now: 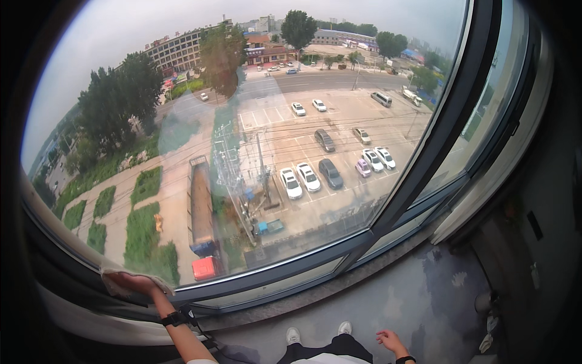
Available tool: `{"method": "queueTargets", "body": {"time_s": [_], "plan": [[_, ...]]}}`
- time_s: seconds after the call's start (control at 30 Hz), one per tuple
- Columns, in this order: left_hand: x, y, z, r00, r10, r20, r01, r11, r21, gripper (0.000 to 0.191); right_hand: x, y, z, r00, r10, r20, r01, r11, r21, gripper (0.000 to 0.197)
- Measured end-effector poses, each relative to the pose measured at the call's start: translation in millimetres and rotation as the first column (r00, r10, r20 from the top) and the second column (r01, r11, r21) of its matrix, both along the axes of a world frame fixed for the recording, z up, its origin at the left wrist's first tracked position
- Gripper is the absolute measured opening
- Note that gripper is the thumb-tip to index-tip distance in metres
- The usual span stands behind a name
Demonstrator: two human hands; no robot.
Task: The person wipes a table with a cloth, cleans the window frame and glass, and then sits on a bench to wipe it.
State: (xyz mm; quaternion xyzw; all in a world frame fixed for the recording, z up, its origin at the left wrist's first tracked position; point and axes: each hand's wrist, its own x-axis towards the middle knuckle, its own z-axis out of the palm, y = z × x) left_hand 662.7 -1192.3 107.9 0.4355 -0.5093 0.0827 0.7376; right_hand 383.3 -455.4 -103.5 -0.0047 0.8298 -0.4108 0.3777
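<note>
At the lower left corner of a large window pane (pixel 273 150), my left hand (pixel 136 283) holds a light-coloured cloth (pixel 108 278). The cloth lies against the glass and the dark frame edge, with my palm and fingers spread over it. A black band (pixel 174 319) is around my left wrist. My right hand (pixel 392 342) hangs low beside my body, fingers loosely bent and apart, holding nothing. Both my white shoes (pixel 293 336) stand on the floor below the sill.
A dark grey window frame (pixel 318 263) runs above a stone sill (pixel 291 302). Light curtains (pixel 107 325) hang at the left, near a dark cable (pixel 207 334). Right of me, a cylindrical object (pixel 484 302) stands on the patterned floor (pixel 386 291). Outside are parked cars, a truck and trees.
</note>
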Motion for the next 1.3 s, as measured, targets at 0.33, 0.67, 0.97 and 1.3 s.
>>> {"method": "queueTargets", "body": {"time_s": [0.33,0.67,0.97,1.3], "plan": [[-175,152,6,0.819,-0.574,-0.023,0.548,0.769,0.328,0.049,91,117,-45,0.981,-0.166,0.099,0.157,0.984,0.086,0.025],[-271,199,53,0.679,-0.317,0.662,0.453,0.891,-0.038,0.029,147,109,-99,0.942,-0.291,0.167,0.294,0.956,0.011,0.023],[-320,299,50,0.23,-0.946,0.229,0.867,0.306,0.393,0.024,131,113,-63,0.674,-0.706,0.218,0.708,0.702,0.083,0.022],[-391,594,7,-0.85,-0.506,-0.145,0.06,-0.366,0.929,0.02,86,135,22,0.52,-0.848,-0.106,0.818,0.529,-0.224,0.027]]}}
